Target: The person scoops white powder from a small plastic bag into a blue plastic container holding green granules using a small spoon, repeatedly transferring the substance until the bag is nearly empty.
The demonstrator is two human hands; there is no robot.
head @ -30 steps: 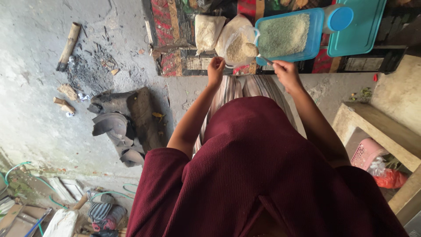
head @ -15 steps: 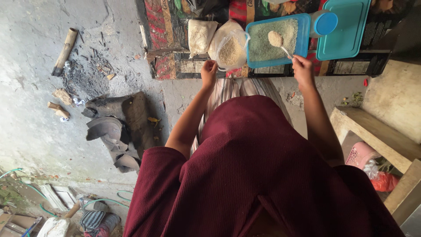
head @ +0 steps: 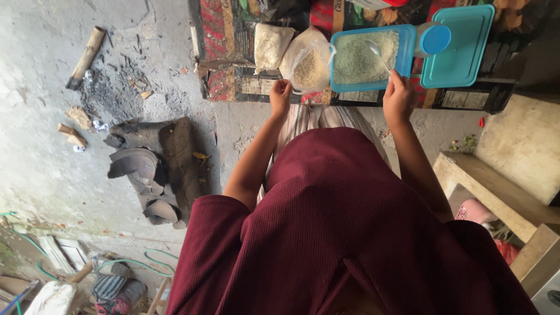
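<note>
Nearest the camera, the person's left hand (head: 280, 95) pinches the rim of a clear plastic bag (head: 307, 61) half filled with pale grain, fingers closed on the film. The right hand (head: 399, 98) is closed around the handle of a metal spoon (head: 376, 51), whose bowl rests in the grain. Beyond, the blue rectangular container (head: 408, 55) holds that grain, its lid (head: 458, 44) lying just beside it.
</note>
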